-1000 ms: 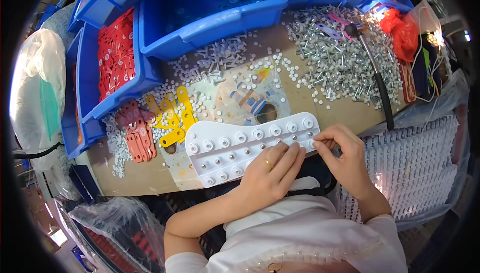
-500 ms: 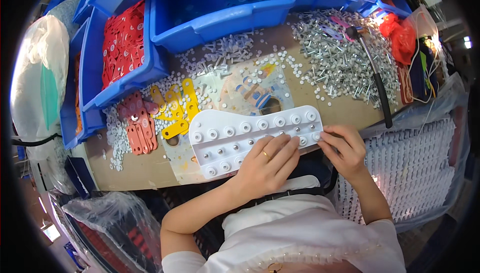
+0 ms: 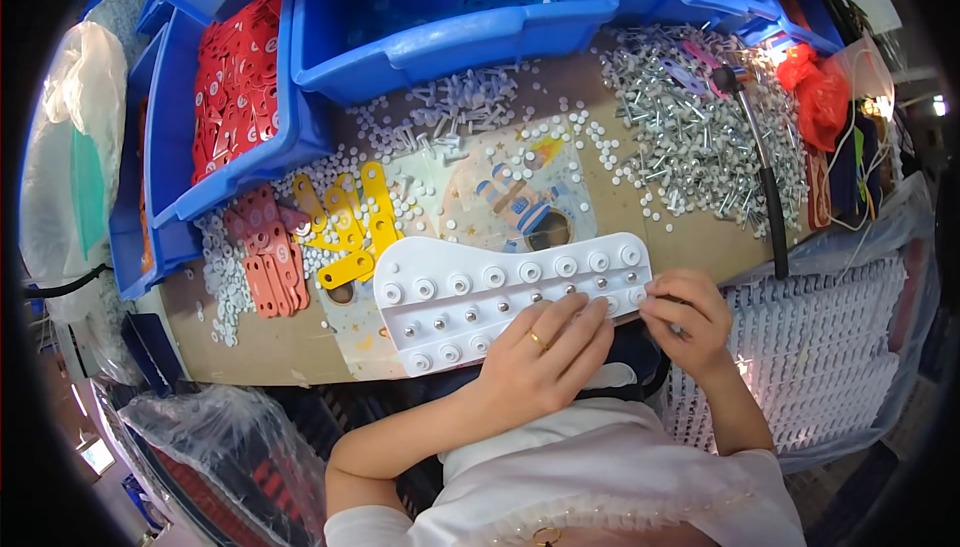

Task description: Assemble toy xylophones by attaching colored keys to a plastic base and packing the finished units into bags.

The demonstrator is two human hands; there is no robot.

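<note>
A long white plastic board [image 3: 455, 252] with one wavy edge lies at the table's front edge. It carries two rows of round white rings and, between them, a channel with a line of shiny metal studs. My left hand [image 3: 548, 352], with a ring on one finger, rests over the board's near edge, fingers extended across the near row; its thumb is hidden. At the right end my right hand [image 3: 692, 319] has its thumb and fingertips drawn together beside the last near-row ring. Whatever is between them is too small to make out.
A pile of metal rivets [image 3: 690, 127] lies at the right, with a black-handled hammer [image 3: 765, 172] across it. Behind are blue bins, one with red strips [image 3: 235, 87]. Yellow strips [image 3: 375, 207], pink strips [image 3: 272, 272] and loose white caps [image 3: 225, 292] lie at the left.
The whole view has shifted slightly. My right hand's fingers have curled in more at the board's right end. My left hand stays over the near row.
</note>
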